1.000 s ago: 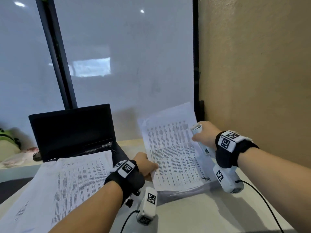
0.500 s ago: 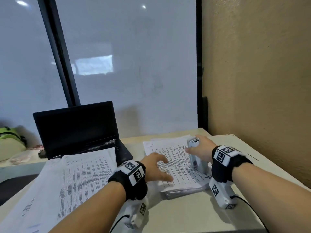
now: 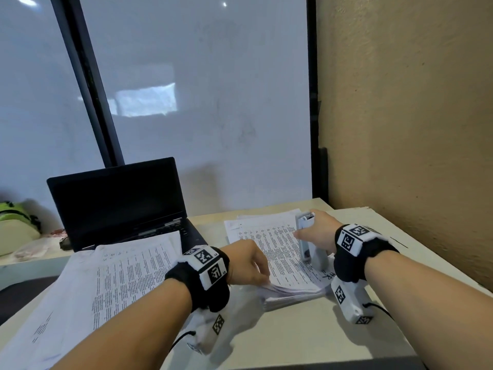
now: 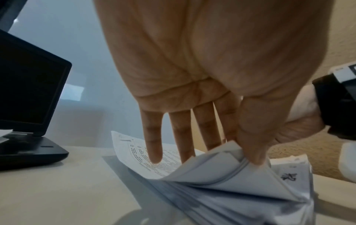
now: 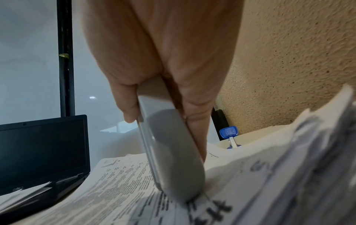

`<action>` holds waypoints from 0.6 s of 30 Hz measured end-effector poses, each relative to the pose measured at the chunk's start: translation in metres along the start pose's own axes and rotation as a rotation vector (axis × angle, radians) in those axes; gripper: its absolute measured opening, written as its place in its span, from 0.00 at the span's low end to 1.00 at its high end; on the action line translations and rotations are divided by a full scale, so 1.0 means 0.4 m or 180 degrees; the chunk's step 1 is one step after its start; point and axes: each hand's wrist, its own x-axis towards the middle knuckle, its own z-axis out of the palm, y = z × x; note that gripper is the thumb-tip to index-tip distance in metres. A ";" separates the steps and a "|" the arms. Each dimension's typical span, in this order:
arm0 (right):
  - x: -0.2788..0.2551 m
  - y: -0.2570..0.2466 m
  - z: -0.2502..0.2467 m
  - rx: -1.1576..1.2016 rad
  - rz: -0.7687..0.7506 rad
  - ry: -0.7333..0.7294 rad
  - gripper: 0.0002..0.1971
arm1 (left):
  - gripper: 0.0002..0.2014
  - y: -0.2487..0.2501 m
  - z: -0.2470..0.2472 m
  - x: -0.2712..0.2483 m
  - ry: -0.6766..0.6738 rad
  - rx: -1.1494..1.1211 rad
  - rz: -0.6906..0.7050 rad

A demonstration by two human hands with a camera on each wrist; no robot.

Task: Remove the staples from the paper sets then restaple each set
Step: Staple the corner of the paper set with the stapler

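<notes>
A stack of printed paper sets (image 3: 269,241) lies on the desk at the right. My left hand (image 3: 250,265) is at its near left corner. In the left wrist view the thumb and index finger (image 4: 242,146) pinch the top sheets (image 4: 212,172) and bend that corner up, while the other fingers stretch out over the page. My right hand (image 3: 318,231) grips a grey stapler (image 3: 304,236) and holds it tilted, its rounded rear end (image 5: 177,167) resting on the top page (image 5: 115,190) near some handwritten marks.
A second spread of printed sheets (image 3: 120,276) covers the desk's left side and overlaps an open black laptop (image 3: 120,198). A blue staple remover (image 5: 229,134) sits beyond the stack by the textured wall (image 3: 400,129). A green bag (image 3: 13,222) lies far left.
The paper set held upright a second ago now lies flat on the stack. My left hand moved to its near corner and lifted it. My right hand brought the stapler down onto the page.
</notes>
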 end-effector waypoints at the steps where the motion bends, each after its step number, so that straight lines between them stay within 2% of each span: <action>1: 0.002 0.001 0.000 0.0022 0.0013 0.0000 0.16 | 0.07 0.001 -0.003 0.002 0.0026 -0.0048 -0.0030; 6: 0.003 -0.004 0.004 -0.0017 0.0046 -0.0033 0.19 | 0.08 0.010 -0.002 0.013 0.0036 -0.0115 -0.0087; 9: 0.003 -0.003 0.002 0.0015 0.0019 -0.0058 0.17 | 0.07 0.017 0.002 0.020 -0.0049 -0.0114 -0.0061; 18: 0.008 0.000 -0.004 0.0105 -0.0035 -0.0084 0.15 | 0.06 -0.005 0.008 0.021 -0.0159 -0.0096 0.0236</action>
